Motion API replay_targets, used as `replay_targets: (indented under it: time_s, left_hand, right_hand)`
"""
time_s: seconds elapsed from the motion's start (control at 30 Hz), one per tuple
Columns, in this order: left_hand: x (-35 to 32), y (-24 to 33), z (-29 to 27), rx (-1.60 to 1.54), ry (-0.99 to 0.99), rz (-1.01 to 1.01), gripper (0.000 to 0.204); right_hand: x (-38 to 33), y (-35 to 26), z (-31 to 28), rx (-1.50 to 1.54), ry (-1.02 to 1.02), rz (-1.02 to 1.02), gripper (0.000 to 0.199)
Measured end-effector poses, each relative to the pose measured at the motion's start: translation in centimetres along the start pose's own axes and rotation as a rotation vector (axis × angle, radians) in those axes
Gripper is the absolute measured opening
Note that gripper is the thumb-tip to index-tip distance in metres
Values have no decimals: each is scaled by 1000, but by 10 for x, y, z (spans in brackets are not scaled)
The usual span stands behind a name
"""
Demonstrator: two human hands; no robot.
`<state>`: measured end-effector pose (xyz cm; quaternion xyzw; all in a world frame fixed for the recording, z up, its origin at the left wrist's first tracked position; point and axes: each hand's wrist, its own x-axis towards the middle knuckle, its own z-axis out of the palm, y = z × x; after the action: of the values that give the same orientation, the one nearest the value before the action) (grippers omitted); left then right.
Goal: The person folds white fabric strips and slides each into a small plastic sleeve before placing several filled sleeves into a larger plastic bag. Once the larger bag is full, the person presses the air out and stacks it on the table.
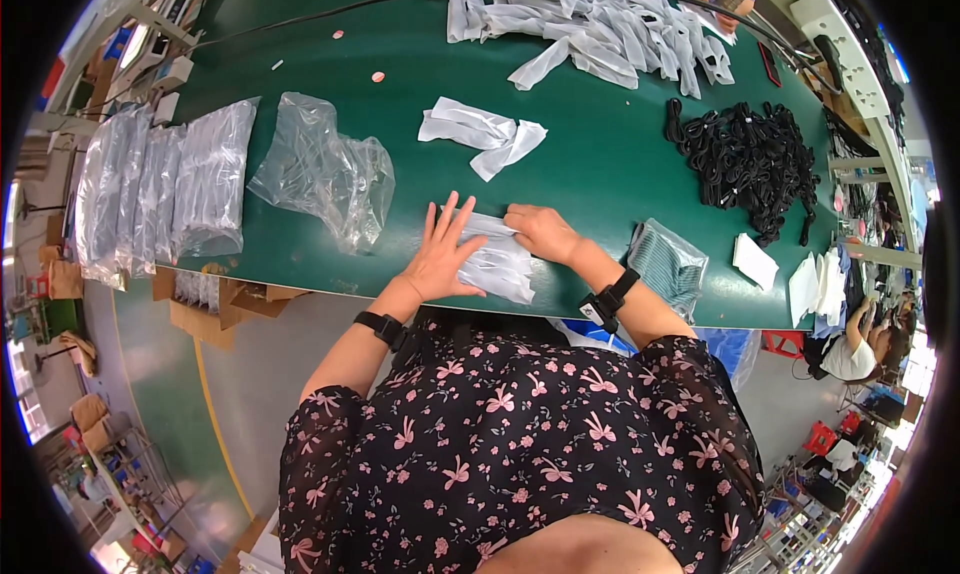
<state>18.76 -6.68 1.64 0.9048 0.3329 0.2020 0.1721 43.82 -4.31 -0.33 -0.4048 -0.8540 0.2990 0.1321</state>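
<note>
Stack (506, 272) on the table (602, 149), centre of frame, between both hands.
Left hand (440, 258) touches the stack's left side: palm down, fingers spread wide and pointing up the frame, thumb out to the right, no grip observed. Right hand (543, 232) is at the upper right corner, fingers curled, forearm angled in from lower right; whether it pinches the material cannot be told. The stack lies right of the left palm and lower left of the right knuckles; neither hand is clearly nearer. Visible folds run roughly across the frame; overall long axis unconfirmed, part being covered. A white piece (470, 130) lies above, apart.
</note>
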Motion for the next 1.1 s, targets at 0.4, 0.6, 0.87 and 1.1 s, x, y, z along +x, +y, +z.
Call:
replay_targets:
  time_s: [0.4,0.6,0.87,1.1]
  left_hand:
    - [-12,-9,28,-91,-72,-58,86]
    - [-11,-17,28,-153,-62,-27,89]
    - [-23,-34,42,-99,-65,20,87]
    - [-31,8,-46,-49,191,-255,73]
  right_hand:
    - [-5,-46,-17,-153,88,56,47]
    - [-13,-63,17,-302,112,-23,98]
    - [-5,-39,38,-184,84,-90,91]
    - [-1,-41,30,-53,222,20,86]
